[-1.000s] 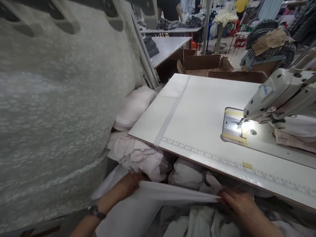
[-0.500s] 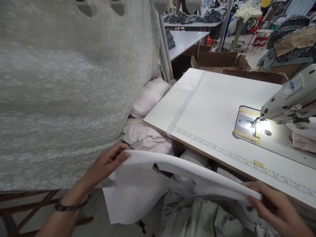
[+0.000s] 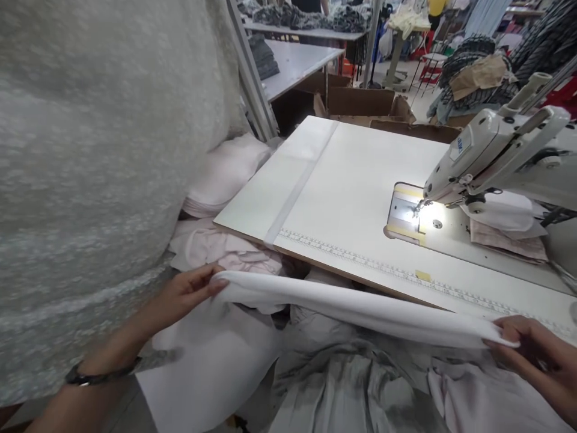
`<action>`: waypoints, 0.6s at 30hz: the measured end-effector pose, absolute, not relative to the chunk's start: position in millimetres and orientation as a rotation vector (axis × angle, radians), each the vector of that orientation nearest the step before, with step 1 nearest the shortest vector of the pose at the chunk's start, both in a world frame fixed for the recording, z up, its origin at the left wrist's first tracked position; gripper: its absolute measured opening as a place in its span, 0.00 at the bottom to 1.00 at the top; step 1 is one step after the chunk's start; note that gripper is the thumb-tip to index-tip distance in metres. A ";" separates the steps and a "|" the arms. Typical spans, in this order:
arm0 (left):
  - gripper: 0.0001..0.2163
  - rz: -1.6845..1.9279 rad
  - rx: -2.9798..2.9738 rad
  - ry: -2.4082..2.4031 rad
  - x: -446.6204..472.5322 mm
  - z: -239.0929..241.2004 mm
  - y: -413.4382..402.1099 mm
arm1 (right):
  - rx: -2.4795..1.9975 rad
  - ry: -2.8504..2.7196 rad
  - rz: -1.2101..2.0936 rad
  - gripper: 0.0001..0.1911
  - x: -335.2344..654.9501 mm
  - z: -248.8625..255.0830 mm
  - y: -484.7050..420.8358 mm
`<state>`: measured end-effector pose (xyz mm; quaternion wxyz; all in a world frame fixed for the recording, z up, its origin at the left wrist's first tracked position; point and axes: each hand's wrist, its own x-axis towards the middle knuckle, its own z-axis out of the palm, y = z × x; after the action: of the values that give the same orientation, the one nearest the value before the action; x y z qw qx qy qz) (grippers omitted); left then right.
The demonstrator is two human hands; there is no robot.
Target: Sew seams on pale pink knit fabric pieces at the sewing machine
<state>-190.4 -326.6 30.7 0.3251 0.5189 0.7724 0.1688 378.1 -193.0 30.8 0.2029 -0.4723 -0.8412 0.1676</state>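
A long piece of white fabric is stretched between my two hands, just in front of the table edge. My left hand pinches its left end between thumb and fingers. At the other end, my right hand grips the fabric's corner close to the table's front edge. Below it hangs a wide white sheet; whether this is part of the same piece I cannot tell. Grey-green striped cloth lies beneath, over my lap, with pale pink cloth at its right.
A sewing machine with its lamp lit stands on the white table, which has a ruler strip along the front. Pale pink fabric is heaped left of the table. Patterned cloth hangs at far left; cardboard boxes stand behind.
The white fabric is now pulled straighter and wider, and the slit seen in it before no longer shows. My right hand has moved further right. The view has turned to the right.
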 end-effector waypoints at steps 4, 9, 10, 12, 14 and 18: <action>0.22 0.476 1.436 2.233 -180.3 9.5 -318.1 | -1.248 -2.538 0.473 0.08 354.2 4.7 -197.9; 0.18 0.383 1.652 2.252 -130.7 -40.9 -325.4 | -1.245 -2.642 0.060 0.11 314.7 -38.3 -230.9; 0.16 0.334 1.694 2.179 -116.1 -52.5 -328.8 | -1.259 -2.679 0.167 0.13 306.4 -44.9 -238.5; 0.11 0.220 1.763 1.975 -86.5 -74.4 -334.6 | -1.290 -2.756 0.549 0.17 288.6 -55.1 -251.1; 0.09 0.112 1.792 1.824 -61.6 -89.6 -337.2 | -1.318 -2.774 0.894 0.16 269.7 -61.4 -258.1; 0.11 -0.005 1.822 1.589 -41.9 -76.3 -336.1 | -1.281 -2.693 1.186 0.23 232.1 -63.2 -257.5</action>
<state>-41.9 -336.1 -76.3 0.3542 0.7047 0.6147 -0.0018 232.1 -257.5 -63.2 -0.0342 -0.3989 -0.8386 0.3694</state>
